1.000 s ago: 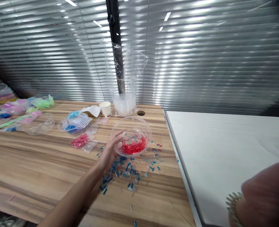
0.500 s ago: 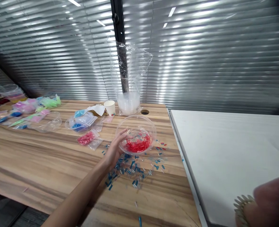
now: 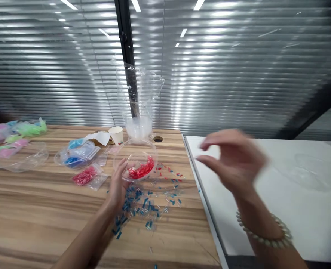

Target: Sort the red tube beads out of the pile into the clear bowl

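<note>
My left hand [image 3: 118,185] grips the near left rim of a clear plastic bowl [image 3: 126,148], which is tilted toward me. Inside the bowl lies a pile of small red tube pieces [image 3: 143,169]. Loose blue and clear tube pieces [image 3: 138,201] are scattered on the wood in front of it. A few red pieces [image 3: 169,170] lie to the bowl's right. My right hand [image 3: 235,158] is raised over the white surface, blurred, with thumb and fingers curved but apart and nothing visible between them. A beaded bracelet circles its wrist.
The wooden table [image 3: 42,216] meets a white tabletop [image 3: 266,209] at a seam on the right. Left of the bowl lie a bag of pink pieces [image 3: 84,175] and a clear lid with small bags [image 3: 78,155]. Behind stand a paper cup [image 3: 116,135] and bagged plastic bowls [image 3: 138,127].
My right hand has come up from the lower right corner toward the middle. More red pieces now show on the table beside the bowl. The view has turned right.
</note>
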`<action>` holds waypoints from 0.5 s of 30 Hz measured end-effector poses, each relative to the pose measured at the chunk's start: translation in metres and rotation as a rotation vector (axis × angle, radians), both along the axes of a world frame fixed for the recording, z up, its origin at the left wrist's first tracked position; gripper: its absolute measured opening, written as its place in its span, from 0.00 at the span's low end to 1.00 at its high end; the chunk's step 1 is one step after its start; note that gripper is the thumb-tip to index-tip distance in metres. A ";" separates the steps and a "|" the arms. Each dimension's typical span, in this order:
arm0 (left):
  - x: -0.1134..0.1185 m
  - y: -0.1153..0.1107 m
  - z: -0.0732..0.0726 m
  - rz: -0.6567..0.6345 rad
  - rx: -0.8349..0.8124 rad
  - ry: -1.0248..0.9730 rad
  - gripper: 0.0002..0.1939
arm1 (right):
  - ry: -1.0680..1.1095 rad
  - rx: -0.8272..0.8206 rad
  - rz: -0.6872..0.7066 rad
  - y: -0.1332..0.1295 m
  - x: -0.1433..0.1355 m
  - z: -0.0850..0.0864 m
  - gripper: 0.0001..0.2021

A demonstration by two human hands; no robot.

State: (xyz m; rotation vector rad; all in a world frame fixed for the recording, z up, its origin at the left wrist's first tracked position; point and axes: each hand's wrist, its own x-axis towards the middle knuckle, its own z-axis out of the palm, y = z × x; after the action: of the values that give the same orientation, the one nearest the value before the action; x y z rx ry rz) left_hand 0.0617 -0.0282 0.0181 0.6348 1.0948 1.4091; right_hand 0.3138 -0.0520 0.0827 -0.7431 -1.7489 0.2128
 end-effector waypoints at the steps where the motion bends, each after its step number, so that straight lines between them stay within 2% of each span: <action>1: -0.001 0.001 -0.001 0.030 0.000 0.001 0.21 | -0.079 -0.056 0.016 0.009 -0.004 -0.007 0.10; 2: -0.001 0.002 -0.003 0.050 -0.004 0.002 0.20 | -0.183 -0.134 0.035 0.018 -0.009 -0.017 0.07; 4: -0.002 0.003 -0.005 0.057 -0.017 0.002 0.20 | -0.447 -0.393 0.095 0.034 -0.018 -0.040 0.06; 5: -0.002 0.003 -0.006 0.049 -0.028 0.001 0.20 | -0.517 -0.477 0.083 0.039 -0.022 -0.052 0.05; 8: -0.002 0.002 -0.008 0.032 -0.048 -0.001 0.23 | -0.635 -0.567 0.019 0.045 -0.031 -0.078 0.04; 12: -0.001 0.000 -0.008 0.006 -0.028 -0.003 0.25 | -0.700 -0.599 -0.006 0.042 -0.034 -0.086 0.01; 15: -0.001 -0.001 -0.008 0.006 -0.021 -0.023 0.25 | -0.688 -0.607 0.002 0.043 -0.034 -0.090 0.04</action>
State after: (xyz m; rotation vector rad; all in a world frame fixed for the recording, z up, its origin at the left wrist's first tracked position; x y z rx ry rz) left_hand 0.0607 -0.0288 0.0099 0.5999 1.0926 1.4048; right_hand 0.2802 -0.0085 -0.0071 -1.3683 -2.3649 0.5541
